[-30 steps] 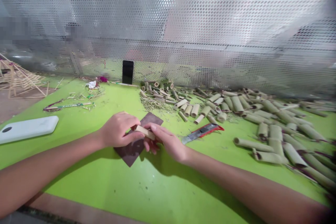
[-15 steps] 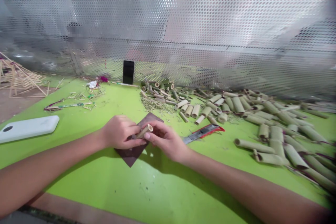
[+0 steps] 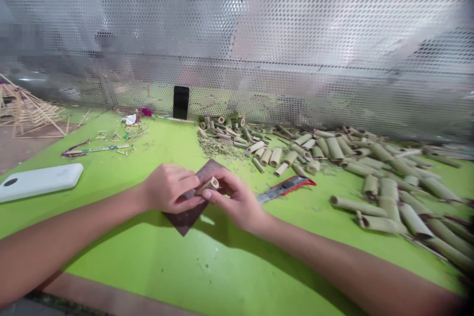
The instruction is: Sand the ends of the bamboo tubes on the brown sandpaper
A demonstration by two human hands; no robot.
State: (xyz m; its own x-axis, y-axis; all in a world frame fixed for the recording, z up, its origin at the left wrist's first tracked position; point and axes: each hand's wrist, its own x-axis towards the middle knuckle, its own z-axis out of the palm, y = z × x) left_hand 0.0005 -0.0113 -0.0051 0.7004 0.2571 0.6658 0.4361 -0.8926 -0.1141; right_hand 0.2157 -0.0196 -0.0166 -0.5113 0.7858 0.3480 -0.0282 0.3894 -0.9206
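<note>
Between my two hands is a short bamboo tube (image 3: 208, 186), tilted so its hollow end faces up and to the right. My left hand (image 3: 172, 188) is closed around its lower left end, fingers hiding part of it. My right hand (image 3: 237, 200) pinches the tube near its open end between thumb and fingers. Below both hands a dark brown square sheet, which looks like sandpaper (image 3: 184, 222), lies flat on the green table (image 3: 222, 276). A red and grey utility knife (image 3: 287, 187) rests just right of my right hand, its blade end toward me.
Many bamboo tubes (image 3: 388, 190) lie heaped along the right and back. A phone (image 3: 181, 102) leans against the perforated metal screen (image 3: 237, 34). On the left are a white power-bank-like device (image 3: 42, 181), thin stick scraps (image 3: 98, 148) and a stick structure (image 3: 29, 108).
The bamboo tube has shifted slightly right and down, and its open end tips a little lower. Both hands keep their hold on it.
</note>
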